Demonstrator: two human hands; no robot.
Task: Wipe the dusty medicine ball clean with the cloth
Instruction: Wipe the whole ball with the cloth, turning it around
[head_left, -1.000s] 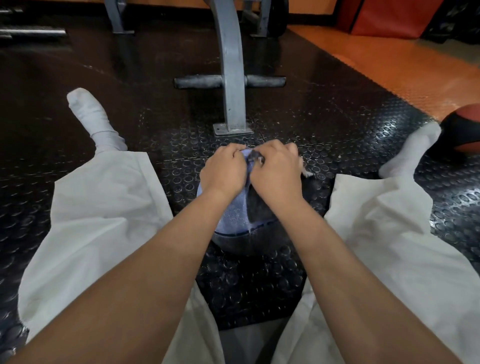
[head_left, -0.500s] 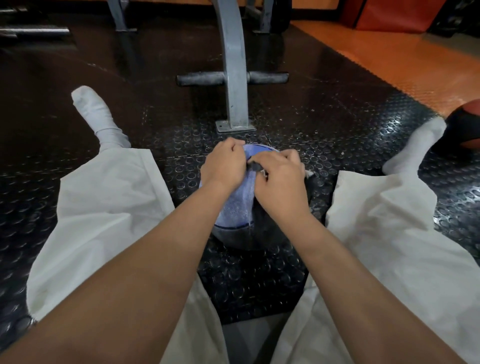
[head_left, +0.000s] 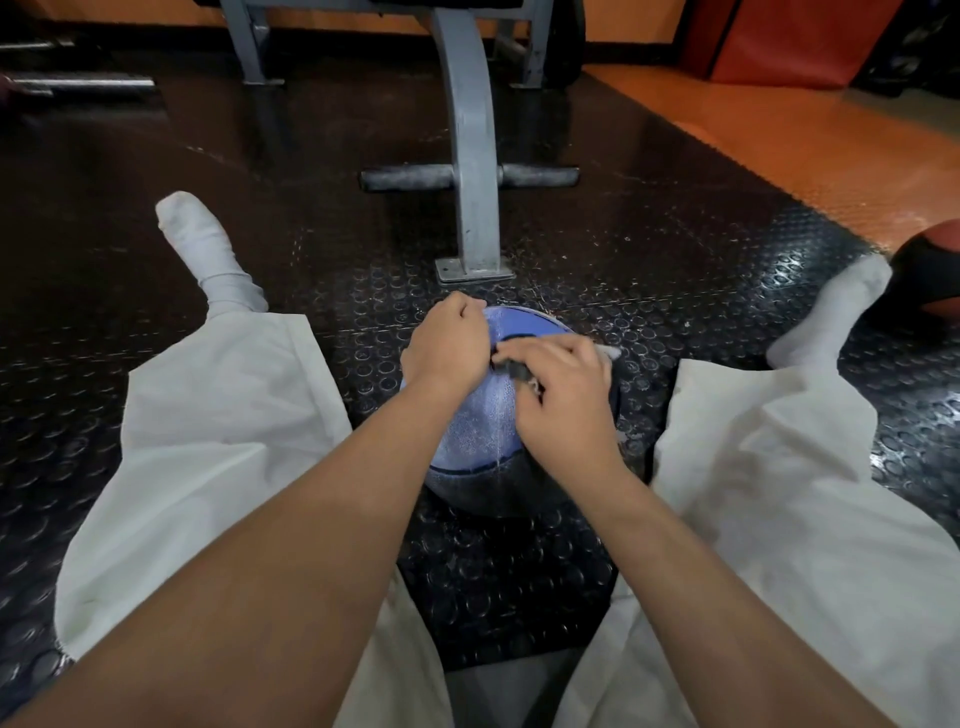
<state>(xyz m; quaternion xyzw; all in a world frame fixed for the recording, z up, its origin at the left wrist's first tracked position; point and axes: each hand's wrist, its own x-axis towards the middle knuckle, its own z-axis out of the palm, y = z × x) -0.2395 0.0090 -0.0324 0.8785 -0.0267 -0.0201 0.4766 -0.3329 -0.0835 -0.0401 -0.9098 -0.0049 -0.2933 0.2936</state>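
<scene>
Head view. A person sits on the studded black floor (head_left: 322, 234) with legs spread. The left trouser leg (head_left: 218, 415) is at 9 o'clock of the work.

Left hand (head_left: 447, 348): on the medicine ball's 10 o'clock shoulder, fingers curled under, knuckles up. Judged to be steadying the ball. Cannot tell whether its thumb side also pinches the cloth's end.

Medicine ball (head_left: 483, 431): blue and black, on the floor between the legs, at 6 o'clock of the bench post (head_left: 470, 156). A pale film shows on the blue panel, so the wiping is judged unfinished.

Cloth (head_left: 514, 370): mostly hidden. A dark fold shows between the hands, and a grey tip pokes out at the ball's 2 o'clock.

Right hand (head_left: 566, 400): on the ball's 2 o'clock side, fingers closed round the bunched cloth.

Risks:
- The ball rests free. A hard stroke toward 12 o'clock could roll it into the post's foot if the left hand slackens.
- The cloth is bunched small, so bare fingers may rub the ball and smear the dust rather than lift it.
- The underside touches the floor and is likely to be missed unless the ball is turned.
- Loosened dust may drop onto the white trousers.

Second ball (head_left: 930, 270): at 3 o'clock, well apart, and not the one being wiped.
</scene>
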